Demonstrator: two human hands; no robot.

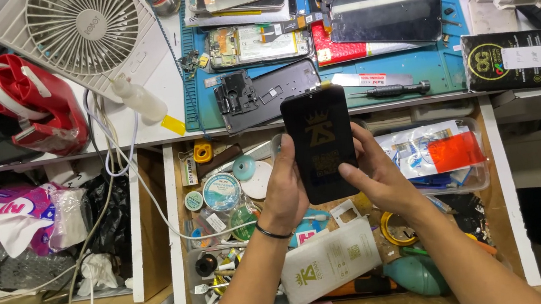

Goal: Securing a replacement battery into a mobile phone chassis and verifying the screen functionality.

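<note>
Hands: left hand point(284, 188) and right hand point(375, 180) both pinch a black glossy packet point(319, 144) by its long edges, fingers curled round the sides, thumbs on the front.
Packet: flat, rectangular, smooth, with a gold crown-like print; held upright over the open drawer point(499, 163), its top edge reaching the blue mat point(443, 59).
Left wrist: thin dark band.
Below the packet: a white flat sleeve point(330, 261), papery, lying in the drawer among tape rolls and a teal rubber bulb point(415, 273).
Above the packet: opened phones and a dark back cover point(263, 94) on the mat, on the white surface point(167, 82).
Left of the packet: ribbed white fan point(80, 30), red plastic dispenser point(34, 103).
Hard to make out: small drawer parts; fingertips behind the packet are hidden.
</note>
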